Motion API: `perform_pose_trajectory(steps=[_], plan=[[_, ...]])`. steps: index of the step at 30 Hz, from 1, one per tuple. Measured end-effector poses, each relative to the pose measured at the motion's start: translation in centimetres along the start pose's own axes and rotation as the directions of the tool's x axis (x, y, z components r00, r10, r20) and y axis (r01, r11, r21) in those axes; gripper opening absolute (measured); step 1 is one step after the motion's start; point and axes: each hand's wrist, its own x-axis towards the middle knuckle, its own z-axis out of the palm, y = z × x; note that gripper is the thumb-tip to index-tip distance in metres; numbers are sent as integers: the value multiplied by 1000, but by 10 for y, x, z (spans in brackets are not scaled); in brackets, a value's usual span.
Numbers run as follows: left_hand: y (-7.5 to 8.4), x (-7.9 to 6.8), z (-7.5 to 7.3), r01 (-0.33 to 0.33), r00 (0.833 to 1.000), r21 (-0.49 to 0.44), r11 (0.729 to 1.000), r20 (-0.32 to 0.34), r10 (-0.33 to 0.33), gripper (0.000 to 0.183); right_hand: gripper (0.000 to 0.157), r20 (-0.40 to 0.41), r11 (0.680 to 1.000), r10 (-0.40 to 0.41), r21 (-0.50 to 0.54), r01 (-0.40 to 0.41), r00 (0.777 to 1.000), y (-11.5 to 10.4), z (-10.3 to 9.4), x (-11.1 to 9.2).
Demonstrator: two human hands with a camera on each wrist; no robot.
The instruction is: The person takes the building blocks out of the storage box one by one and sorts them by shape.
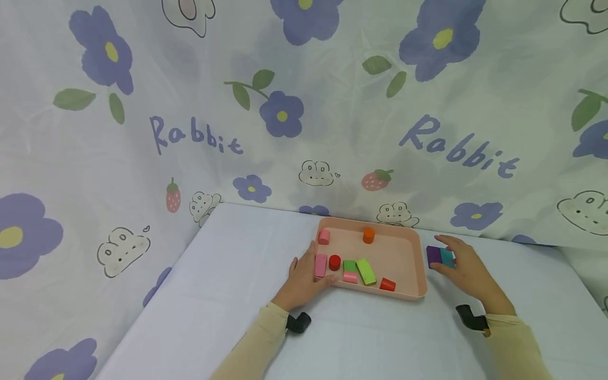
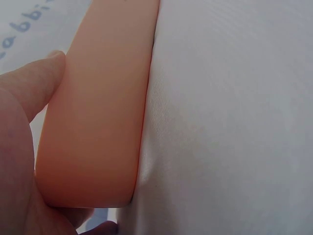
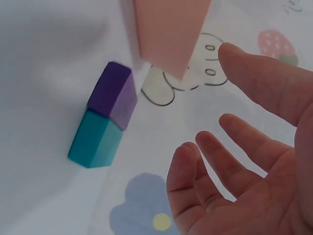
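My left hand (image 1: 302, 281) grips the near left corner of a shallow peach-pink tray (image 1: 418, 264), the thumb lying at its near rim. In the left wrist view the tray's outer wall (image 2: 102, 112) fills the space beside the thumb, and other fingers pass behind the corner. To the right of the tray, a purple block (image 1: 433, 256) and a teal block (image 1: 447, 258) lie side by side, touching. My right hand (image 1: 467, 272) curves around them with thumb and fingers spread. The right wrist view shows a gap between those fingers and the blocks.
Inside the tray are an orange cylinder (image 1: 368, 236), a red cylinder (image 1: 334, 262), a lime block (image 1: 366, 272), a green block (image 1: 349, 265) and several pink and red pieces. A patterned curtain (image 1: 294, 148) stands behind the white table (image 1: 370, 338).
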Motion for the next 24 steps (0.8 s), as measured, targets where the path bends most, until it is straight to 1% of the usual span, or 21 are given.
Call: perform_pose_trajectory(steps=[4, 7, 12, 18, 21, 24], plan=[[1, 0, 0, 0, 1000, 4, 1000, -1, 0, 108, 72, 0, 1000, 20, 19, -20, 1000, -12, 3, 1], [0, 0, 0, -2, 1000, 4, 1000, -4, 2, 107, 71, -2, 1000, 12, 24, -12, 1000, -20, 6, 3], [0, 0, 0, -11, 1000, -13, 1000, -13, 11, 106, 70, -9, 998, -29, 47, 30, 1000, -31, 12, 7], [1, -1, 0, 2, 1000, -6, 1000, -8, -2, 108, 69, -17, 994, -71, 78, 72, 997, -41, 25, 12], [0, -1, 1, 3, 1000, -7, 1000, -8, -3, 108, 70, -1, 985, -91, 146, 90, 996, -48, 31, 15], [0, 0, 1, 2, 1000, -5, 1000, -11, -2, 108, 76, 20, 964, -112, 244, 103, 994, -57, 37, 20]])
